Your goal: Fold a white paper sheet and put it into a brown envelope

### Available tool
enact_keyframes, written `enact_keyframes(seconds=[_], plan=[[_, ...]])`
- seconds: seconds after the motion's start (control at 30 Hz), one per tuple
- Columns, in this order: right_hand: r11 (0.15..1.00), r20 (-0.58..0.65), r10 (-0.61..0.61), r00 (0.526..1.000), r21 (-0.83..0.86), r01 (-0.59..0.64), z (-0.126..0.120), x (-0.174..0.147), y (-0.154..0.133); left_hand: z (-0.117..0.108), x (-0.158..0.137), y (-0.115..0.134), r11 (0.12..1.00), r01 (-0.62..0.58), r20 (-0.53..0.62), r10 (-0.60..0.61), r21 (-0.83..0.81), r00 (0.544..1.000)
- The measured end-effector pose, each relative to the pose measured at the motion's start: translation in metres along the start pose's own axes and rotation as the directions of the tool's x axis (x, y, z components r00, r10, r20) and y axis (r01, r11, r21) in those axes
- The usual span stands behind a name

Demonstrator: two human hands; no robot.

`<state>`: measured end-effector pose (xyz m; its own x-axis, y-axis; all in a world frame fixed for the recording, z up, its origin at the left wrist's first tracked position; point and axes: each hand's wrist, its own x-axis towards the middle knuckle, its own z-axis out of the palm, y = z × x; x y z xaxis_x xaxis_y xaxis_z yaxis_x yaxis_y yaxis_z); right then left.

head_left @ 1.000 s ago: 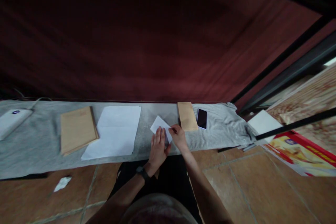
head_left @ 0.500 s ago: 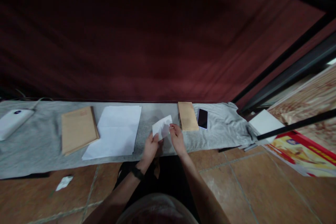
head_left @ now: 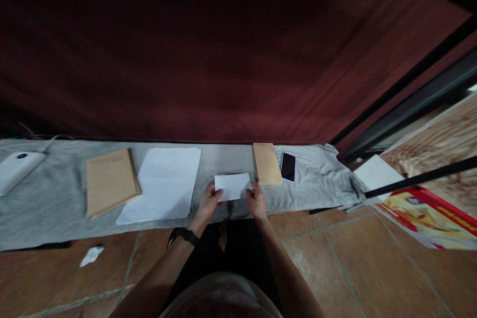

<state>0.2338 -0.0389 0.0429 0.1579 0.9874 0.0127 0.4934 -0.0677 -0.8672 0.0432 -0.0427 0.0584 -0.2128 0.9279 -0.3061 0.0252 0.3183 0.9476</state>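
A small white rectangle of folded paper is held level between both hands. My left hand grips its left end, thumb on top and fingers underneath. At the right end, my right hand pinches the paper the same way. Just beyond the right hand lies a narrow brown envelope on the grey cloth. To the left of my left hand rests a stack of white paper sheets with a crease across the top one. Several larger brown envelopes overlap the stack's left edge.
A dark-screened phone lies right of the narrow envelope. A white device with a cable sits at the far left of the grey cloth. A dark red curtain hangs behind. A crumpled tissue is on the tiled floor.
The folded paper has turned from a slant to level and shows more of its width. My right hand has moved slightly right and down to its right end.
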Motion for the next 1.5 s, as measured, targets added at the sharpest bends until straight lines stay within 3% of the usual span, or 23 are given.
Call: enact_keyframes(seconds=[0.13, 0.37, 0.43, 0.53, 0.63, 0.8, 0.87, 0.93, 1.0, 1.23, 1.5], plan=[[0.981, -0.011, -0.052, 0.999, -0.19, 0.049, -0.002, -0.006, 0.003, -0.009, 0.009, 0.002, 0.973, -0.083, -0.038, 0.094, 0.217, 0.995], [0.89, 0.032, -0.157, 0.987, -0.428, 0.156, 0.002, -0.016, 0.002, -0.013, 0.003, -0.001, 0.823, -0.147, -0.044, 0.204, 0.549, 0.978], [0.817, 0.1, -0.262, 0.96, -0.506, 0.276, 0.004, -0.018, 0.0, -0.012, 0.001, -0.004, 0.782, -0.15, -0.037, 0.215, 0.605, 0.976], [0.708, 0.251, -0.416, 0.874, -0.515, 0.484, 0.008, -0.025, -0.001, -0.012, 0.001, -0.006, 0.73, -0.164, -0.023, 0.239, 0.664, 0.971], [0.652, 0.354, -0.456, 0.816, -0.491, 0.578, 0.014, -0.033, -0.001, -0.011, 0.001, -0.006, 0.683, -0.19, -0.013, 0.281, 0.706, 0.96], [0.625, 0.39, -0.436, 0.811, -0.516, 0.585, 0.018, -0.04, 0.001, -0.001, -0.015, -0.008, 0.601, -0.302, 0.048, 0.401, 0.74, 0.915], [0.619, 0.402, -0.427, 0.81, -0.523, 0.586, 0.018, -0.039, 0.003, 0.006, -0.026, -0.014, 0.533, -0.423, 0.17, 0.459, 0.733, 0.872], [0.595, 0.433, -0.435, 0.79, -0.52, 0.612, 0.017, -0.039, 0.005, 0.012, -0.037, -0.022, 0.405, -0.571, 0.343, 0.509, 0.714, 0.789], [0.57, 0.462, -0.45, 0.764, -0.51, 0.644, 0.016, -0.039, 0.007, 0.015, -0.045, -0.031, 0.312, -0.619, 0.421, 0.513, 0.72, 0.748], [0.601, 0.433, -0.42, 0.798, -0.526, 0.601, 0.016, -0.04, 0.004, -0.001, -0.047, -0.043, 0.197, -0.615, 0.461, 0.5, 0.764, 0.733], [0.625, 0.38, -0.402, 0.833, -0.551, 0.553, 0.008, -0.043, 0.012, -0.016, -0.047, -0.046, 0.169, -0.611, 0.473, 0.488, 0.774, 0.734]])
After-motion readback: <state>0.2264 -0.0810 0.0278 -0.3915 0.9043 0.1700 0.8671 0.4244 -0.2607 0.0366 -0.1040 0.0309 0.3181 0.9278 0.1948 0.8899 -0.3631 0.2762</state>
